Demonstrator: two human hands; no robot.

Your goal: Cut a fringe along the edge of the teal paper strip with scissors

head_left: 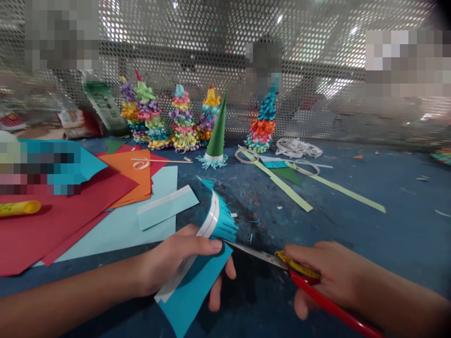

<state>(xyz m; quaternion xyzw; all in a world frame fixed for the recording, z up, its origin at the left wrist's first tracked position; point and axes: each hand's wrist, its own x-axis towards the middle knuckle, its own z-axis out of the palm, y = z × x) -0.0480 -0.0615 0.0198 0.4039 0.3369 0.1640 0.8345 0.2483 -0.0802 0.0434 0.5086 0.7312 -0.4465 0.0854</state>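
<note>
My left hand grips a teal paper strip, which curls up into a finely cut fringe and has a white band along it. My right hand holds a pair of scissors with red and yellow handles. The metal blades point left, and their tips reach the strip's edge beside my left fingers. The far side of the blades' contact with the paper is hidden.
Sheets of red, orange and pale blue paper and a yellow glue stick lie on the left of the blue-painted table. Pale green strips, a green paper cone and several multicoloured paper trees stand ahead, before a perforated metal screen.
</note>
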